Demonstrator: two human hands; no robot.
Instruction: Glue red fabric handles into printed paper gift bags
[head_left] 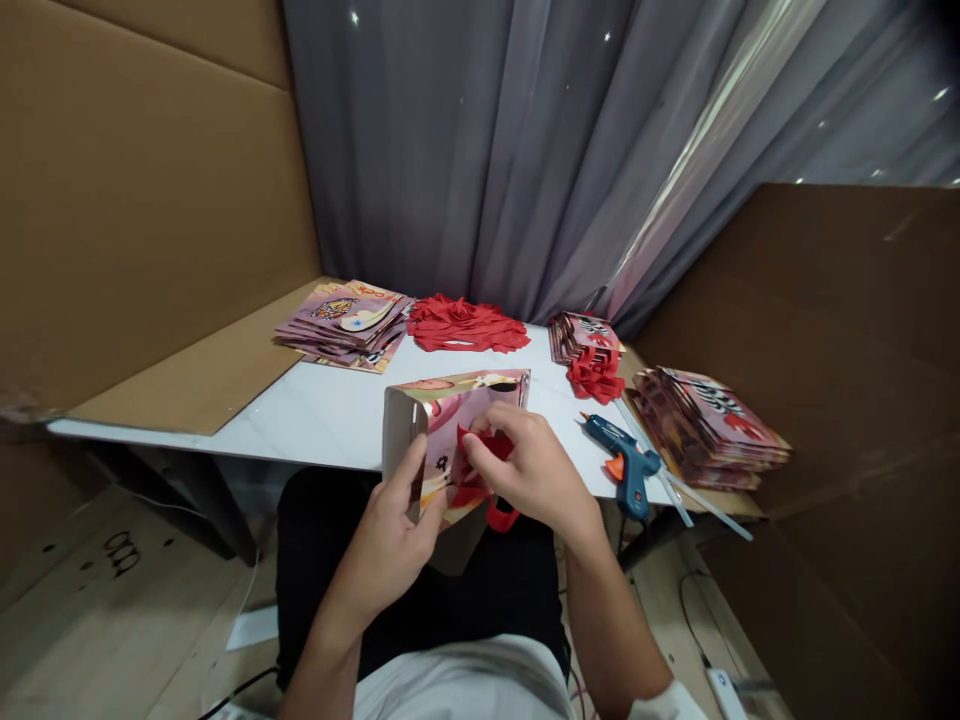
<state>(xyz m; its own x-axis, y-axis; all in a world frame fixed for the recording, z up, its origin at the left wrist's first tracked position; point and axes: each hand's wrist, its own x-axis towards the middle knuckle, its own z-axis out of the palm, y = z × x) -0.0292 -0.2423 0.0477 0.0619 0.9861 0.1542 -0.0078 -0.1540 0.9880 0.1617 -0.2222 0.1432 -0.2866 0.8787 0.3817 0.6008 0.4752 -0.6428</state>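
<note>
In front of my lap, my left hand (pixel 401 525) grips a printed paper bag (pixel 442 405) by its lower left edge, the thumb on the printed face. The bag is tilted, and its pale inside shows at the left. My right hand (pixel 525 465) is closed over the bag's right half, pinching a red ribbon (pixel 502 517) against the printed side. Part of the ribbon hangs in a loop below my right fingers. Those fingers hide how the ribbon meets the bag.
A pile of red ribbons (pixel 469 325) lies at the back of the white table (pixel 300 410). Flat printed bags (pixel 345 320) are stacked left, more bags (pixel 712 420) right. A blue glue gun (pixel 626 465) lies near glue sticks (pixel 709 508). Cardboard walls (pixel 150 200) flank both sides.
</note>
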